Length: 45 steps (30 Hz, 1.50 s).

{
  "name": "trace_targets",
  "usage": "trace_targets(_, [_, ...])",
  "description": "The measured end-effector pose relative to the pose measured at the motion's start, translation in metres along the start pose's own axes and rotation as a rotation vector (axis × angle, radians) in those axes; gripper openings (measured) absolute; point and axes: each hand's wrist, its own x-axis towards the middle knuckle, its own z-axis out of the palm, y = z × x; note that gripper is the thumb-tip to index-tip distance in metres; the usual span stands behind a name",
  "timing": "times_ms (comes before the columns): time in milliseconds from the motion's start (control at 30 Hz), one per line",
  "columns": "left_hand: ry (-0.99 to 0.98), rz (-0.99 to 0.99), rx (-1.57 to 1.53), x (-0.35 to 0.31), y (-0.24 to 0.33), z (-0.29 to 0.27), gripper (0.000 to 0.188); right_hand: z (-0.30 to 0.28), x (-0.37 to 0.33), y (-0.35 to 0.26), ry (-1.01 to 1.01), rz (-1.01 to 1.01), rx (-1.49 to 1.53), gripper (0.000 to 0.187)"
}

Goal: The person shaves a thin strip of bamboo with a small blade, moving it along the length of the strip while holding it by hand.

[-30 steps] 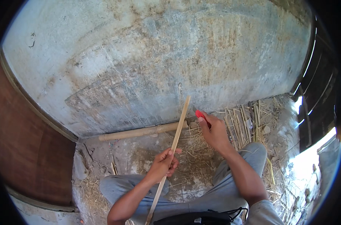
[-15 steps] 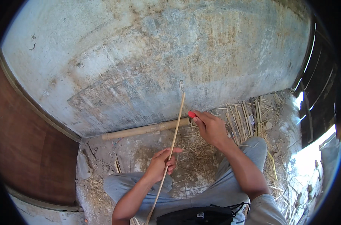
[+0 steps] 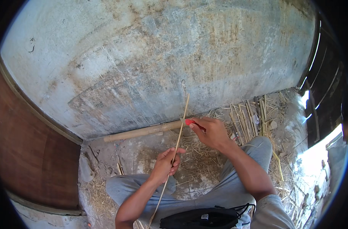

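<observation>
A long, thin bamboo strip (image 3: pixel 179 139) slants up from my lap toward the wall. My left hand (image 3: pixel 167 165) grips it around its middle, the index finger stretched to the right. In my right hand (image 3: pixel 212 133) is a red-handled knife (image 3: pixel 190 122), its handle wrapped by the fingers. The short blade points left and meets the strip, or lies right beside it, below the strip's upper tip. Part of the handle is hidden under my fingers.
A thick bamboo pole (image 3: pixel 143 132) lies along the foot of the stained wall (image 3: pixel 154 68). Split bamboo pieces (image 3: pixel 246 120) and shavings (image 3: pixel 198 156) cover the floor ahead and right. A black pouch (image 3: pixel 200 218) rests on my lap. A brown door panel (image 3: pixel 32 145) stands left.
My right hand has shifted slightly left and down, bringing the knife blade to the strip. The left hand keeps its grip almost unmoved.
</observation>
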Motion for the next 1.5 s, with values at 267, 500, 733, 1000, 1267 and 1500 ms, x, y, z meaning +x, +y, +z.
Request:
trace_targets(267, [0.088, 0.015, -0.009, -0.003, -0.002, 0.005, 0.033, -0.001, 0.000, -0.002, 0.023, 0.025, -0.051, 0.023])
trace_targets(500, [0.109, 0.148, 0.155, -0.002, -0.010, 0.004, 0.031, -0.004, 0.001, -0.003, 0.013, 0.020, -0.063, 0.022])
trace_targets(733, [0.122, 0.198, 0.262, -0.009, -0.011, 0.007, 0.032, -0.003, 0.003, -0.003, 0.085, 0.009, -0.074, 0.022])
trace_targets(1000, [0.134, 0.124, 0.136, -0.020, 0.000, 0.010, 0.031, 0.002, 0.003, -0.003, 0.098, 0.004, -0.147, 0.024])
trace_targets(1267, [0.084, 0.058, 0.029, -0.022, 0.009, 0.005, 0.029, 0.005, 0.004, 0.002, 0.117, 0.017, -0.129, 0.022])
trace_targets(1500, [-0.033, 0.012, 0.108, -0.043, -0.001, 0.011, 0.031, -0.024, 0.022, 0.029, 0.198, 0.264, -0.197, 0.029])
